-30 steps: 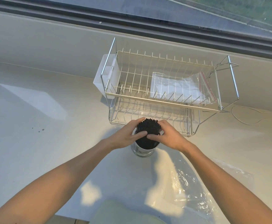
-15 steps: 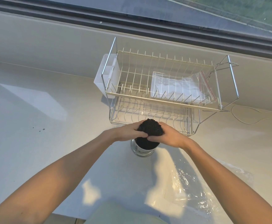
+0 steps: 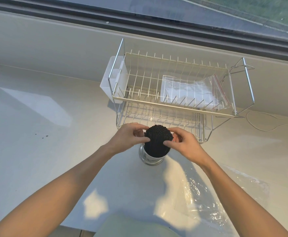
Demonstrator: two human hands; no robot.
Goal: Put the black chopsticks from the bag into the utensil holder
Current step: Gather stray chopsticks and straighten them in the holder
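A pale bench point(image 3: 37, 151) fills most of the view, running to a low wall under a window point(image 3: 208, 12) at the far side. On its far part stands a two-tier wire rack point(image 3: 174, 106), with a white plastic caddy point(image 3: 109, 82) hung on its left end and a clear zip bag point(image 3: 191, 91) lying flat in the upper tier. A thin white cord point(image 3: 266, 124) loops on the bench to the right of the rack. At the near right lies a crumpled clear bag point(image 3: 208, 202), flat on the bench. Just near of the rack stands a shiny metal holder point(image 3: 150, 159), upright. A thick bundle of black chopsticks point(image 3: 158, 135) stands in it, tips up. The left hand point(image 3: 131, 135) and right hand point(image 3: 184, 142) are both closed around the top of the bundle, one on each side, thumbs on the near face.
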